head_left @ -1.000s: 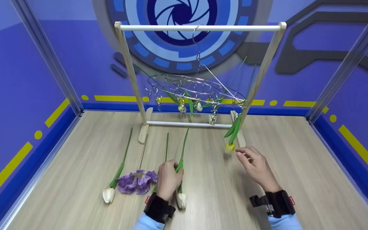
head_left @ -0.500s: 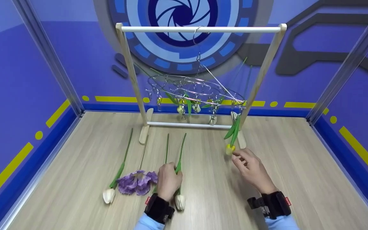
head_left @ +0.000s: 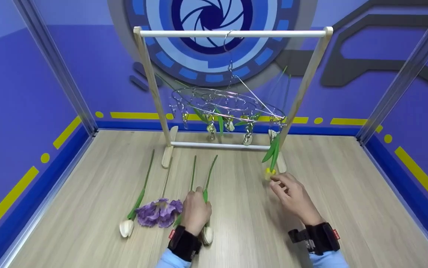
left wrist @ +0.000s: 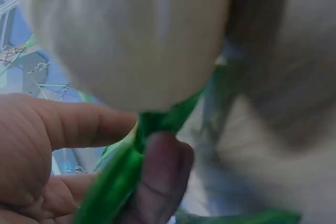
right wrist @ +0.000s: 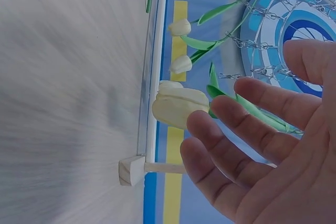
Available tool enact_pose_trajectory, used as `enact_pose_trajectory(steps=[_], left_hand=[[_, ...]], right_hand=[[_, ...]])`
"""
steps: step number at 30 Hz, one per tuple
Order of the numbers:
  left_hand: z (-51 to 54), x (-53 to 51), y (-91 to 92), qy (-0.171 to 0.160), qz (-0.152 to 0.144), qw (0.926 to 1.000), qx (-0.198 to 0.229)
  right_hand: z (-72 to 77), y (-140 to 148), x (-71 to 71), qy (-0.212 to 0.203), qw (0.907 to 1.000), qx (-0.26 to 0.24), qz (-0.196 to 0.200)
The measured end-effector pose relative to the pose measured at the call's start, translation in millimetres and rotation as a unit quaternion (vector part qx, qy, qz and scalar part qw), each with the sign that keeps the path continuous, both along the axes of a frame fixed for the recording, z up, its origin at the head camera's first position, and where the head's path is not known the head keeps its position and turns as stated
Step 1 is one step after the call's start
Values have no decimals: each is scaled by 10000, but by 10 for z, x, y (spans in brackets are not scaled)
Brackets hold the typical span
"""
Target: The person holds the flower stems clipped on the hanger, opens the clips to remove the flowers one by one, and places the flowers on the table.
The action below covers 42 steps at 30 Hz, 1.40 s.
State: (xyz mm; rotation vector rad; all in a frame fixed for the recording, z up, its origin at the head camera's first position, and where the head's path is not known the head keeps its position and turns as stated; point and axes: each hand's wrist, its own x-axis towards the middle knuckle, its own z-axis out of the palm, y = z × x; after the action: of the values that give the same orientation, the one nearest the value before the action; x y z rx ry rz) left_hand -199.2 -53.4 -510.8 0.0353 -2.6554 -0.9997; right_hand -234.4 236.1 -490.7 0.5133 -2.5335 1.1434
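1. Since a second ago, draws the white tulip (head_left: 207, 235) slightly leftward and away from the rack (head_left: 232, 34); swings the bloom of the yellow tulip (head_left: 274, 154) a little rightward; brings the right hand (head_left: 296, 199) a little leftward.
2. Pinches that white tulip in the left hand (head_left: 196, 210), in front of the rack, with thumb and fingers (left wrist: 160, 166) narrowed on the green part just below the bloom.
3. Runs another green stem (head_left: 193, 173) from beneath the same hand toward the rack; cannot tell whether also gripped.
4. Spreads the right fingers loosely apart, bent and holding nothing, near the right foot of the rack and right by the yellow bloom; cannot tell whether touching.
5. Hangs the yellow tulip bloom-down at the right end of a metal clip hanger (head_left: 232, 108), hooked over the top bar of the rack and tilted lower on the right.
6. Dangles white blooms (right wrist: 181, 64) within the frame of the rack.
7. Lays a purple flower (head_left: 158, 213) on the tabletop (head_left: 347, 186) in front of the left foot of the rack, just beside a second white tulip (head_left: 126, 227) farther left.
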Motion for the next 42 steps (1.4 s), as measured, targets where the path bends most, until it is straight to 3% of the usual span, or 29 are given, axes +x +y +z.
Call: enact_pose_trajectory(steps=[4, 11, 18, 28, 42], left_hand=[[63, 44, 17, 15, -75, 9996, -284], [139, 85, 13, -375, -280, 9967, -670], [135, 109, -2, -435, -463, 9964, -563], [155, 121, 5, -569, -502, 9953, -607], [241, 169, -77, -733, -955, 9914, -521]], right_hand=[[10, 5, -1, -17, 10000, 17, -40], [26, 1, 0, -75, 9999, 49, -104], [16, 0, -2, -68, 9999, 134, -54], [33, 1, 4, -221, 9996, 157, -33], [23, 3, -3, -216, 9996, 190, 21]])
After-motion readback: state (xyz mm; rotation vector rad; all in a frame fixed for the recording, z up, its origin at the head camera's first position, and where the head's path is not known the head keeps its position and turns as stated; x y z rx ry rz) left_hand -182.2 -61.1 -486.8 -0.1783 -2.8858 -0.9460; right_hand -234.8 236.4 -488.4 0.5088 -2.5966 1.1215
